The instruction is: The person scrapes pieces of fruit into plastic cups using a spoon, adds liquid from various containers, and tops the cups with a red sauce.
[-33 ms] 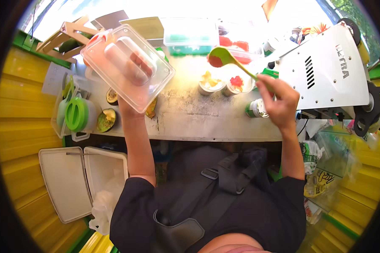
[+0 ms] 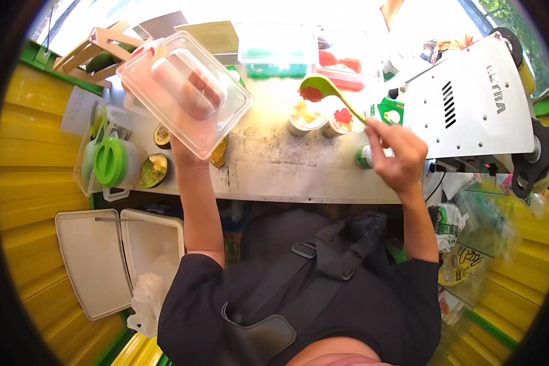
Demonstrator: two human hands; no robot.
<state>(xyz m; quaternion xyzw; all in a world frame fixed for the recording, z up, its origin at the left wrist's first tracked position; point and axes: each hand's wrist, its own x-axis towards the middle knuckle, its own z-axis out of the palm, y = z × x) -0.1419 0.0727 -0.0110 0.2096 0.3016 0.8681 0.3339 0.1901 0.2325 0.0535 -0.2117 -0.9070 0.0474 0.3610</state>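
My left hand point(image 2: 202, 97) is closed on a clear rectangular plastic lid point(image 2: 224, 125), held tilted above the left part of the counter. Its fingers show through the plastic. In my right hand point(image 2: 398, 152) is the handle of a green spoon point(image 2: 321, 81), pinched between thumb and fingers. Red pieces point(image 2: 311, 93) lie in the spoon's bowl, which is tipped just over the left cup point(image 2: 303, 126). That cup has yellowish chunks on top. Close beside it stands a right cup point(image 2: 341, 129) with red pieces point(image 2: 343, 115) over pale filling.
Behind the cups sit a clear box of red pieces point(image 2: 341, 66) and a green-based box point(image 2: 276, 68). Avocado halves point(image 2: 154, 170) and a green-lidded jug point(image 2: 111, 162) stand at left. A white metal machine point(image 2: 463, 104) bounds the right, with a small can point(image 2: 365, 157) near it.
My right hand has come down slightly to the left. The spoon's bowl has tipped and dropped closer to the left cup. My left hand with the lid has barely moved.
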